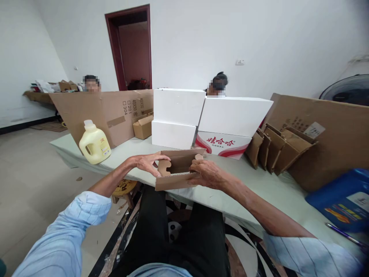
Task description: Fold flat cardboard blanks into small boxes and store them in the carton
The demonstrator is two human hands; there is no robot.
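Observation:
A small brown cardboard box [175, 182] is at the table's near edge, its top open toward me. My left hand [151, 162] grips its left end, thumb over the upper rim and fingers along the side. At the right end my right hand [206, 173] is closed on the cardboard, fingers curled over the end wall and flap. A notched inner flap [164, 167] shows inside the left end. The fingertips of my right hand are partly hidden by the box wall.
Beyond the box stand stacked white boxes [178, 107] and a red-and-white carton [223, 144]. A cream jug [95, 143] is left; folded cardboard pieces [276, 148], a blue jug [341, 200] and a pen [344, 233] are right. Two people sit behind the large cardboard sheet [115, 115] and boxes.

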